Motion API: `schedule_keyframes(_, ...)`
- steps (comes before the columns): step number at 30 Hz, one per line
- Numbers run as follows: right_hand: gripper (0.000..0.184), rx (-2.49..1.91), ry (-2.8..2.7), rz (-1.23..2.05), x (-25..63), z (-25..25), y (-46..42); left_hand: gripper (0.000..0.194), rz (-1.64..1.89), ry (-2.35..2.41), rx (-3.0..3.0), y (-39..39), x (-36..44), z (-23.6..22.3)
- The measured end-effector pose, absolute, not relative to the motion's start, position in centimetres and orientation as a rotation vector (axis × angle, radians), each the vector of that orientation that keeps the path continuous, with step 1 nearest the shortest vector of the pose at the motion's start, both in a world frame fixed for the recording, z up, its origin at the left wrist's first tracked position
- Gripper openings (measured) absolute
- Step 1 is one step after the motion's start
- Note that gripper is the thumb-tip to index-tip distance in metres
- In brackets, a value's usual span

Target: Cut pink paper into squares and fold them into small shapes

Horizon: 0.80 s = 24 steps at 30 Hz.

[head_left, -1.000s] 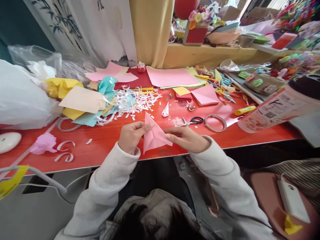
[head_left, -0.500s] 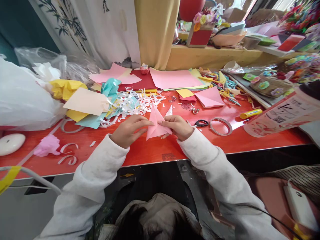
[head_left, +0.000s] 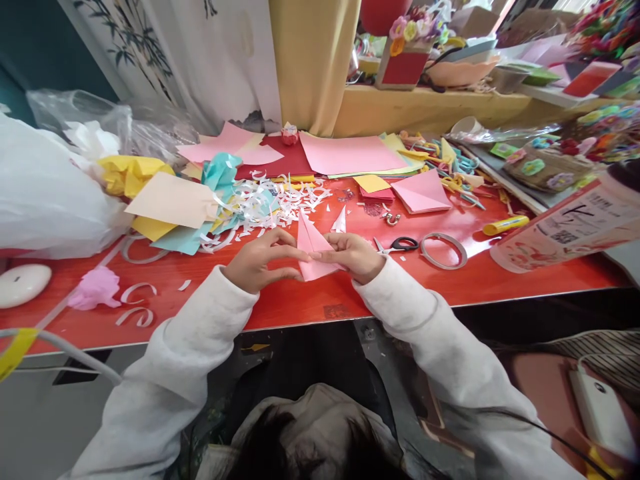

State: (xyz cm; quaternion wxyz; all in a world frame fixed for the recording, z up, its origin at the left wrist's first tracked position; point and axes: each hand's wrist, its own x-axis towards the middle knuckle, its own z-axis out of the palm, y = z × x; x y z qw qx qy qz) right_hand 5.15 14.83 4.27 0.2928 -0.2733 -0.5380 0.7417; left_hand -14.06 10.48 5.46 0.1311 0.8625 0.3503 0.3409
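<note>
A folded piece of pink paper (head_left: pixel 311 239), pointed at the top, is held up between my two hands over the red table's front part. My left hand (head_left: pixel 265 259) grips its left side, fingers on the paper and thumb below. From the right, my right hand (head_left: pixel 356 256) pinches it, with the thumb lying across the paper's middle. Both sets of fingertips come close together on the fold and hide part of it. Just behind my right hand a small white-and-pink paper cone (head_left: pixel 340 220) points up.
Scissors (head_left: pixel 400 245) and a tape roll (head_left: pixel 443 251) lie to the right, near a pink-and-white cup (head_left: pixel 555 227). White paper shreds (head_left: pixel 265 203) heap at the back left. Pink sheets (head_left: pixel 350 155) and a folded pink stack (head_left: pixel 421 191) lie behind. A white bag (head_left: pixel 50 193) stands left.
The pink paper has turned a little and looks narrower at the top. My left fingers have moved in toward its middle, closer to my right thumb. My right hand has shifted slightly left.
</note>
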Motion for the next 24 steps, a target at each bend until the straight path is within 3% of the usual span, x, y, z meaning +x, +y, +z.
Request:
schedule_keyframes(7, 0.035, -0.721, -1.42, 1.959, 4.7, 4.3, 14.6, 0.024, 1.186, 1.145, 2.334, 10.2, -13.0, 5.6)
schedule_keyframes(17, 0.032, -0.802, -1.51, 1.719, 4.5, 4.3, 14.4, 0.019, 1.162, 1.182, 2.154, 10.0, -12.4, 5.5)
schedule_keyframes(24, 0.031, -0.731, -1.43, 1.894, 4.6, 4.6, 14.1, 0.022, 1.266, 1.315, 2.086, 10.3, -12.0, 5.1)
